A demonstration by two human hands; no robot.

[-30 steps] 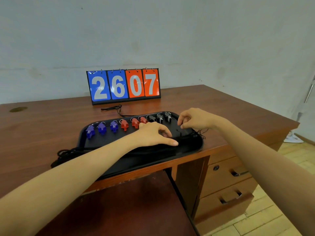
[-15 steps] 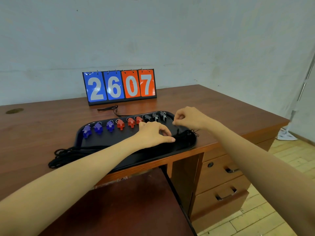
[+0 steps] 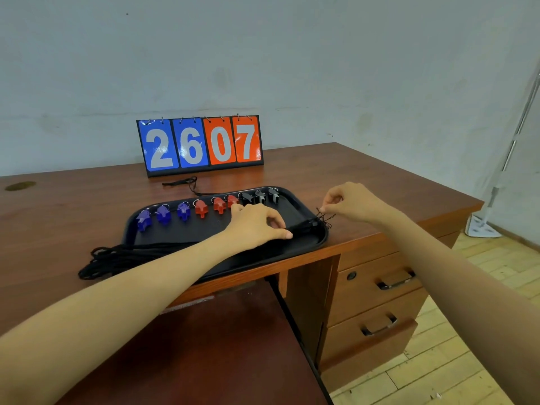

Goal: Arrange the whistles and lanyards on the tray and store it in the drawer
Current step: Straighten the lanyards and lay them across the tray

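so the black cord lanyards [image 3: 117, 257] lie bunched along the near side of the black plastic tray [image 3: 187, 233] at the front edge of the brown wooden bench [image 3: 87, 206], left hand [image 3: 257, 225] gripping them mid-tray, right hand [image 3: 350, 201] pinching their thin ends at the right rim, blue, red and black plastic whistles [image 3: 201, 207] lining the far rim

The left hand [image 3: 257, 223] hides part of the black lanyards [image 3: 117, 257] and of a red whistle [image 3: 233, 200]. The left arm [image 3: 146, 287] covers the tray's [image 3: 187, 233] near rim. The thin cord ends [image 3: 324, 216] in the right hand [image 3: 350, 203] are too small to count.
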